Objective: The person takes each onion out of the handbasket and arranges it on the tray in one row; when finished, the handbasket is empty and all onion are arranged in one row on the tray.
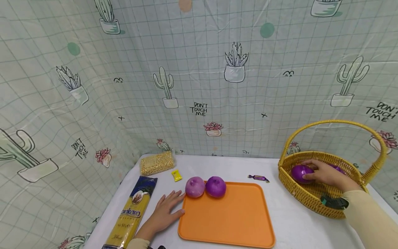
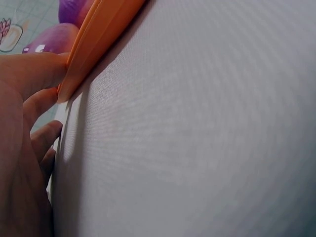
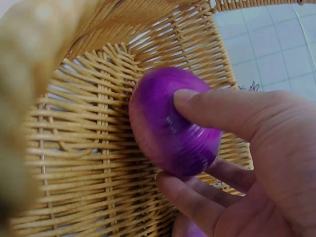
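My right hand (image 1: 324,174) reaches into a yellow wicker basket (image 1: 295,195) and grips a purple onion (image 1: 301,174) near its left inner wall. In the right wrist view the thumb lies across this onion (image 3: 170,118) and the fingers curl beneath it. Another purple onion (image 1: 337,168) is in the basket, partly hidden behind the hand. My left hand (image 1: 166,213) rests by the left edge of an orange tray (image 1: 227,218), its thumb touching the rim. Two onions, a paler one (image 1: 195,187) and a deeper purple one (image 1: 216,187), sit side by side at the tray's back left corner.
Left of the tray lies a long pasta packet (image 1: 132,212). Behind it are a bag of yellow kernels (image 1: 157,163) and a small yellow wrapped sweet (image 1: 176,175). A purple-wrapped candy (image 1: 258,178) lies between tray and basket. The basket's tall handle (image 1: 334,121) arches overhead.
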